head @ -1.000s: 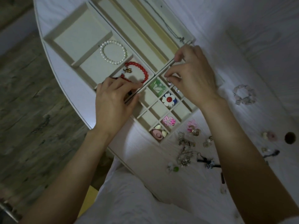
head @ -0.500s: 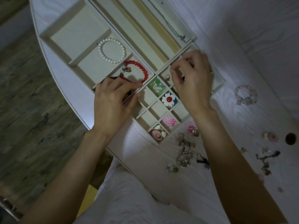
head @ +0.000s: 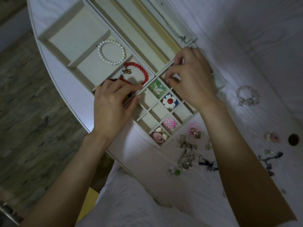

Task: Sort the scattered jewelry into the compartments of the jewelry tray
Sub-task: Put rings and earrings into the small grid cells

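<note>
The cream jewelry tray [head: 70, 36] lies on the white table. A pearl bracelet [head: 111, 52] and a red bead bracelet [head: 139, 71] lie in its larger sections. Small compartments hold a green piece [head: 157, 89], a white flower with a red centre [head: 169, 101], a pink flower [head: 169, 123] and pink and cream pieces [head: 158, 136]. My left hand [head: 113, 104] rests on the tray, fingers over the red bracelet's section and thumb at the divider. My right hand [head: 195, 79] hovers over the far small compartments with fingertips curled down; anything between them is hidden.
Loose jewelry [head: 186, 151] is scattered on the table just right of the tray, with a pink flower piece [head: 194, 130], a pale pink bracelet [head: 248, 97] and dark blue pieces [head: 268, 159] farther right. A round hole [head: 293, 139] sits near the right edge. The table edge curves at left.
My right hand shifted from pinching a small piece above the grid to reaching down into the far small compartments. My left hand stayed on the tray.
</note>
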Available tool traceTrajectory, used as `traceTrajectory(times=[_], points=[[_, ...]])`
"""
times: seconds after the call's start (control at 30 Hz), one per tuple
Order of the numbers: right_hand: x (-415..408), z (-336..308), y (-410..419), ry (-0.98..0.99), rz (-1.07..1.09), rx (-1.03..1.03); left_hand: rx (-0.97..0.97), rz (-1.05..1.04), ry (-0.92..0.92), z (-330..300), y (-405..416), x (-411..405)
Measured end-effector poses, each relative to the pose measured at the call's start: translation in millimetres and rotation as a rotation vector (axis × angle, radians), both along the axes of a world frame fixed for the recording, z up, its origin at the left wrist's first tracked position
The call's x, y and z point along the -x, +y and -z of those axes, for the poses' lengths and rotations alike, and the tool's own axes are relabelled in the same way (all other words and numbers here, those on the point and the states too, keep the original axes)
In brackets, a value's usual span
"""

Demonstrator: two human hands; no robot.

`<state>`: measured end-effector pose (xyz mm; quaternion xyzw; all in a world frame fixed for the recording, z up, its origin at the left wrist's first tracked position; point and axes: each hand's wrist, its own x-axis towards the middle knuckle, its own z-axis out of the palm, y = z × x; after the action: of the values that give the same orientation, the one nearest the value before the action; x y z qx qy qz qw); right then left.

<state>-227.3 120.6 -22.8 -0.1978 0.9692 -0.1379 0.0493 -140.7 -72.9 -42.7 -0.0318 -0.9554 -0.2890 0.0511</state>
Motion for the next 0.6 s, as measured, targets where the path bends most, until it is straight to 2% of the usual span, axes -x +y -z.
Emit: traceTrajectory(times=[0.07, 0.23, 0.4, 0.6], points=[[0.2, 3.4, -0.7, 0.027, 0.001, 0.013, -0.003, -0.002, 0.003, -0.3, 0.3, 0.2], [-10.4, 12.4, -7.9, 0.077, 0.155, 0.108, -0.006, -0.005, 0.002, -0.3, 0.8, -0.8], [-22.1, 11.7, -3.5, 0.075, 0.215, 0.361, -0.01, -0.001, 0.003, 0.9, -0.4, -0.1], [-25.7, 16.6, -8.9, 0.13, 0.197, 0.268, -0.013, 0.002, 0.003, 0.8, 0.2, -0.4]])
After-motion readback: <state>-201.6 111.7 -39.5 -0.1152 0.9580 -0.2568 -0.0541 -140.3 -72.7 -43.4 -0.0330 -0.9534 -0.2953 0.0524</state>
